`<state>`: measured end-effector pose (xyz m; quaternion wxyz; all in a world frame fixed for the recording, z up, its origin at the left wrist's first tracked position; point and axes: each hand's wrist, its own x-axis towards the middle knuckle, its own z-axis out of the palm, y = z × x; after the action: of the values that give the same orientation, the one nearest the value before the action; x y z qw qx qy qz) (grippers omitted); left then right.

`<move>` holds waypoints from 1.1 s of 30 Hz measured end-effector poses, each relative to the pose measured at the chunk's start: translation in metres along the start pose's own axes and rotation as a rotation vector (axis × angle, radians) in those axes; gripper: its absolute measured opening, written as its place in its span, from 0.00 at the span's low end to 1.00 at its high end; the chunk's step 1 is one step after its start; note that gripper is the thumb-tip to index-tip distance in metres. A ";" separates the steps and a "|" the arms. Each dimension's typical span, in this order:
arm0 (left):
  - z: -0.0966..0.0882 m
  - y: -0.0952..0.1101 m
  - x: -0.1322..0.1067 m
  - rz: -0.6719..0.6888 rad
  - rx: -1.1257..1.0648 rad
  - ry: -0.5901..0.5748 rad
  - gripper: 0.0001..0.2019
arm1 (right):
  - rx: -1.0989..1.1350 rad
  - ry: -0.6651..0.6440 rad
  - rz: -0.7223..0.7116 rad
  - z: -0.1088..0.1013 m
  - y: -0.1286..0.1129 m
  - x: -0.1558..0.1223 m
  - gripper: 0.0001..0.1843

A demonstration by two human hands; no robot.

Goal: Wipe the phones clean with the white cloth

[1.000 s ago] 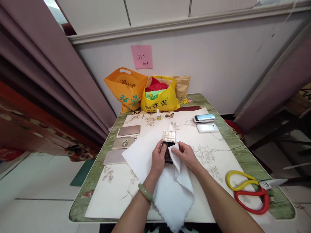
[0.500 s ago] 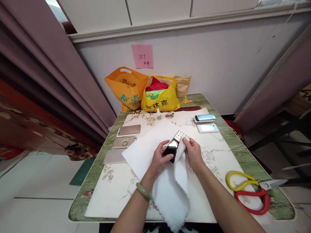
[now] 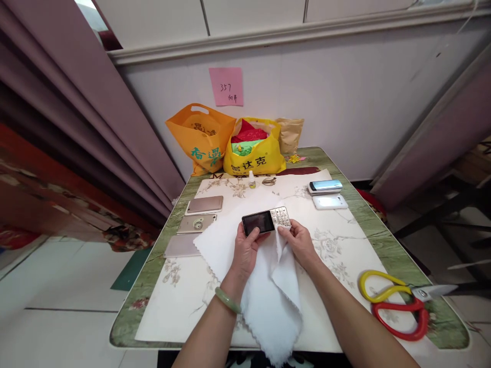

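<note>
A keypad mobile phone [image 3: 258, 222] is held above the table's middle, its dark screen to the left and light keypad to the right. My left hand [image 3: 246, 251] is closed round the screen end, thumb on its lower edge. With thumb and fingers my right hand [image 3: 301, 243] pinches a white cloth [image 3: 268, 291] against the lower keypad edge. The cloth drapes down between my forearms and over the table's front edge. A green bangle [image 3: 227, 300] is on my left wrist.
Left lie several phones [image 3: 205, 204]; more phones [image 3: 329, 202] are stacked right. Large scissors [image 3: 416, 296] lie front right, blades past the table edge. Behind stand an orange bag [image 3: 203, 138], a yellow bag [image 3: 253, 163], a small bottle [image 3: 251, 180] and folded glasses [image 3: 269, 181].
The phone has turned from a steep slant to nearly level, its screen end swinging up and left. My right hand's cloth grip has moved slightly down, uncovering more of the keypad.
</note>
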<state>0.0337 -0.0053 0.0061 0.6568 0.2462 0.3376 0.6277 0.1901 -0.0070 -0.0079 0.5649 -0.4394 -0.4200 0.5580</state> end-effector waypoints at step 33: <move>0.000 -0.007 0.003 -0.019 0.056 0.116 0.20 | -0.228 -0.122 0.075 -0.012 -0.008 -0.001 0.20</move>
<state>0.0384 -0.0030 0.0005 0.6350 0.2242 0.3949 0.6250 0.2034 -0.0083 -0.0034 0.4636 -0.4815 -0.4977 0.5528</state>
